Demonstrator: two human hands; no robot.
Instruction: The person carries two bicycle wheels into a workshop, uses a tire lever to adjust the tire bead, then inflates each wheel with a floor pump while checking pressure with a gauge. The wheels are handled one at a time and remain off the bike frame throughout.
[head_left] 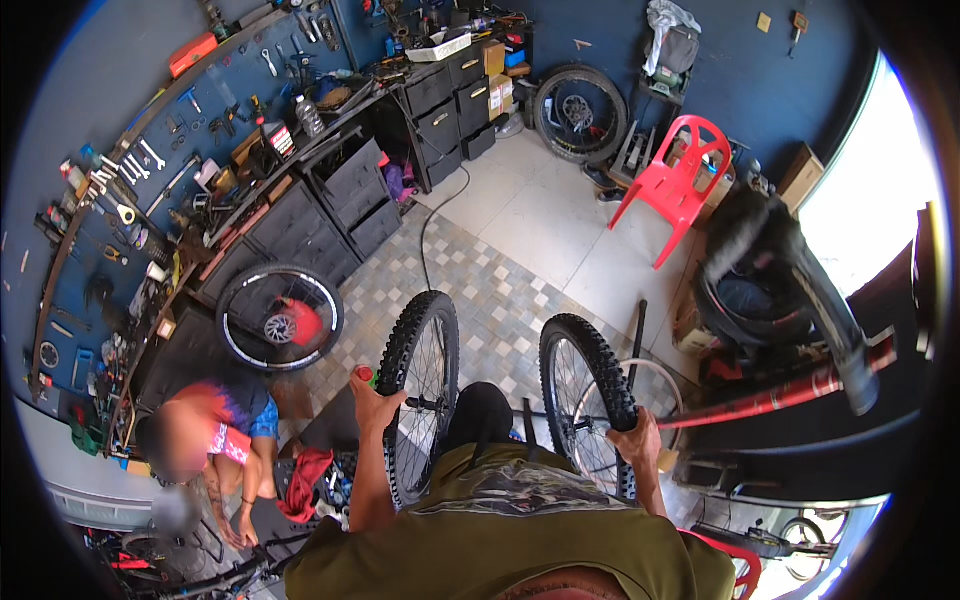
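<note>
Two bicycle wheels with black knobbly tyres stand upright before me, one on each side of my knee. My left hand (376,405) is closed on the left wheel (424,340), its thumb lying across the tyre. A small red and green thing (364,373) shows at its fingers; whether I hold it too, I cannot tell. Around the tyre of the right wheel (579,345) my right hand (637,438) is closed, fingers toward the spokes. Part of each wheel's lower edge is hidden by my shirt.
At lower left a person (205,430) bends over bicycle parts. Another wheel (280,318) leans by the black drawers (305,240). A red plastic chair (682,185) stands at far right, near a red bicycle frame tube (770,395). A dark hose (428,240) crosses the tiles.
</note>
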